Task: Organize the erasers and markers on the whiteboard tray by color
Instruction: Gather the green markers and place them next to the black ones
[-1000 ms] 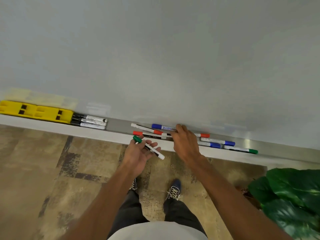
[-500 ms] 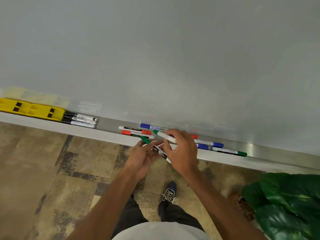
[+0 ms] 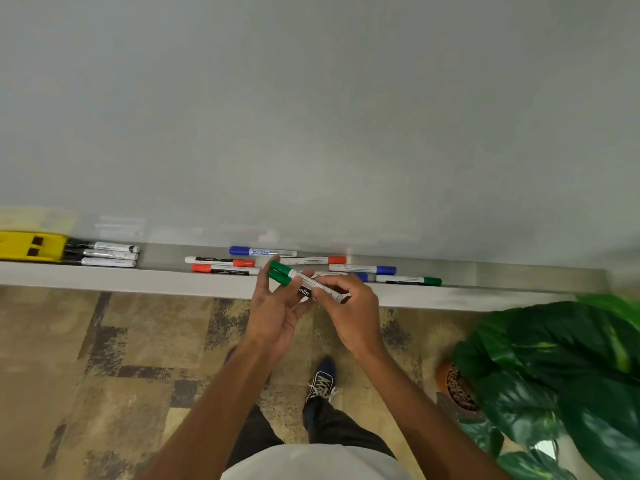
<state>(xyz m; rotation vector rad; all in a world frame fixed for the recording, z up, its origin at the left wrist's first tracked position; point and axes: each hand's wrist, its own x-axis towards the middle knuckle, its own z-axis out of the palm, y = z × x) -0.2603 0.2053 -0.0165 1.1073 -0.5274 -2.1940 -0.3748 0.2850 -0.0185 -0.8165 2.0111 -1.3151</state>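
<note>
Two green-capped markers (image 3: pixel 282 273) lie side by side between my hands, just in front of the whiteboard tray (image 3: pixel 162 259). My left hand (image 3: pixel 277 311) holds them from below near the caps. My right hand (image 3: pixel 349 306) grips their white barrels at the other end. On the tray lie a yellow eraser (image 3: pixel 31 245) at far left, three black markers (image 3: pixel 104 254) beside it, three red markers (image 3: pixel 221 265), blue markers (image 3: pixel 261 251) and one green marker (image 3: pixel 410 280) at the right.
The whiteboard (image 3: pixel 311 116) fills the upper view. A leafy potted plant (image 3: pixel 561 372) stands on the patterned carpet at lower right, close to my right arm. My feet (image 3: pixel 322 381) are below the tray.
My right hand lifted a green marker off the tray and brought it beside the one in my left hand. Both hands now hold the pair together. The view shifted left.
</note>
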